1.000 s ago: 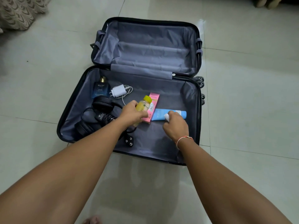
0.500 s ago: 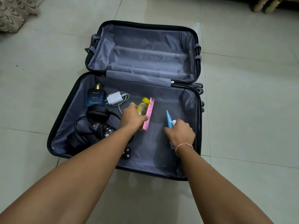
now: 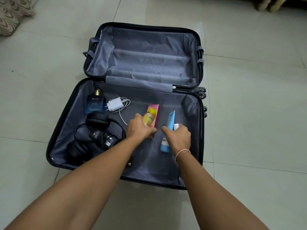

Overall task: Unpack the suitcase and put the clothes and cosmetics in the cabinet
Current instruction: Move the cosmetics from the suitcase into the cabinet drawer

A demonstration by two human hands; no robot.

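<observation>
Since a second ago: blue tube (image 3: 168,130) turned from flat to on end in right hand (image 3: 178,138), grip clamped round it. Left hand (image 3: 139,128) holds yellow bottle (image 3: 149,119) and pink box (image 3: 154,117), tilted up, low over the suitcase (image 3: 66,130). Cosmetics coming out. Fingertips hidden; cabinet not in view.

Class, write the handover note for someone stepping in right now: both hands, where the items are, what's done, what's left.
Left hand grips the yellow bottle with the pink box.
Right hand grips the blue tube.
Perfume bottle, charger and headphones lie in the suitcase near half; the far half holds nothing.
Done: no clothes remain inside.
Left: carry the held cosmetics and perfume to the cabinet, not in view.
</observation>
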